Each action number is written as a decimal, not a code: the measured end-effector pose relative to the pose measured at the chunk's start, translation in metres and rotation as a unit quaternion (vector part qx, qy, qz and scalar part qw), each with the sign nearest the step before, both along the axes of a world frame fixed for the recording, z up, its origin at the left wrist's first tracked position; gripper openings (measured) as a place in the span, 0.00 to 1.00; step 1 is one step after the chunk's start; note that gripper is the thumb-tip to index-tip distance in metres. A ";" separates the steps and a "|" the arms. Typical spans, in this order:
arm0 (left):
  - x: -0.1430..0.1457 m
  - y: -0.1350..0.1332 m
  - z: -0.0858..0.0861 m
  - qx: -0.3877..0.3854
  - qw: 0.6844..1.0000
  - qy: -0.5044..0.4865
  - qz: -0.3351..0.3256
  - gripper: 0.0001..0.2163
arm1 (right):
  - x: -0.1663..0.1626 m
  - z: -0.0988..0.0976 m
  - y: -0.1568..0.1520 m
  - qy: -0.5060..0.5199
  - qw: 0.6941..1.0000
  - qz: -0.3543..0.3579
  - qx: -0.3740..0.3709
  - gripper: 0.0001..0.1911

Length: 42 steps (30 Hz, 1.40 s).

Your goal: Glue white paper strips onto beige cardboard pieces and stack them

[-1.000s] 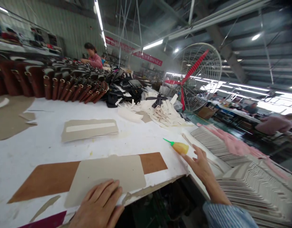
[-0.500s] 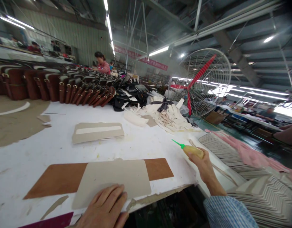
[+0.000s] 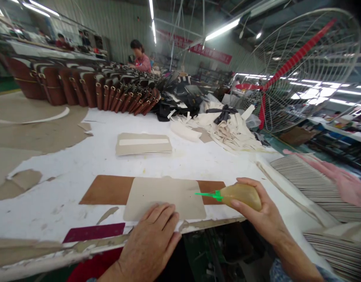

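Gripping squeeze bottle (image 3: 242, 195) mid-belly, 4 o'clock, with right hand (image 3: 267, 214); probably light, kinda squishy. Resting left hand (image 3: 153, 239) flat on beige panel (image 3: 165, 192), 6 o'clock.

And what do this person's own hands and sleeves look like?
The left hand and right hand are ungloved, with no ring or watch visible. The right sleeve is blue with a pale pattern; only a sliver of the left sleeve shows.
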<state>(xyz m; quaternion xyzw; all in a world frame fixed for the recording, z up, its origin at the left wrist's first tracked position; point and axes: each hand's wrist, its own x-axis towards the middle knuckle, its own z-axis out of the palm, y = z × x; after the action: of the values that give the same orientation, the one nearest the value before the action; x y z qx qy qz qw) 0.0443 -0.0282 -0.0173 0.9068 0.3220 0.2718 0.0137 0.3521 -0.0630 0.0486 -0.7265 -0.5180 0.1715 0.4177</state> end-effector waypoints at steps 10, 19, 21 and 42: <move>0.000 0.000 0.000 -0.010 1.000 0.016 -0.002 0.15 | -0.019 0.013 0.009 -0.143 0.989 0.038 -0.004 0.24; 0.000 -0.001 0.000 -0.020 1.000 0.021 -0.004 0.14 | -0.019 0.016 0.011 -0.175 0.984 0.039 -0.017 0.24; 0.000 -0.001 0.000 -0.017 1.000 0.021 -0.005 0.14 | -0.020 0.017 0.013 -0.180 0.982 0.043 -0.020 0.24; 0.000 -0.001 0.001 -0.009 1.000 0.009 0.000 0.14 | -0.037 0.038 0.029 -0.199 0.973 0.104 -0.060 0.19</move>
<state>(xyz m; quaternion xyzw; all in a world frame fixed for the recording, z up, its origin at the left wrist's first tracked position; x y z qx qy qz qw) 0.0440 -0.0293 -0.0166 0.9089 0.3246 0.2610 0.0185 0.3156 -0.0335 0.0863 -0.7119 -0.6523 0.0967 0.2414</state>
